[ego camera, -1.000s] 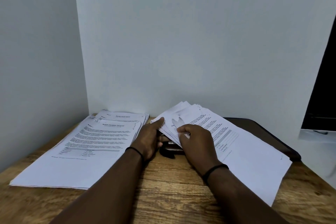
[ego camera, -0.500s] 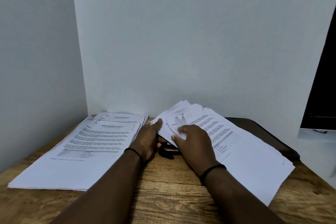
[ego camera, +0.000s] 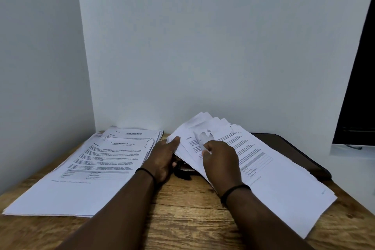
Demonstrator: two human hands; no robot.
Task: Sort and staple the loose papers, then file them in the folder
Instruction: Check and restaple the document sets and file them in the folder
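A: What is shown on the wooden counter [ego camera: 182, 205]?

B: A fanned stack of loose papers [ego camera: 269, 172] is being leafed through at its near-left corner. That corner is pinched by the left hand [ego camera: 162, 158]; sheet edges are curled back and gripped by the right hand [ego camera: 220, 160], its fingertips showing through the thin paper.

A: What has changed in the last second?

B: Little. The right hand is seen shifted slightly along the fan, and another printed page is exposed. Sorting is judged to be still under way.

A: And the rest?

B: A sorted pile [ego camera: 91, 168] lies to the left. A dark object, probably the stapler [ego camera: 183, 171], sits untouched between the wrists; a dark folder [ego camera: 294, 152] is partly covered behind the papers.
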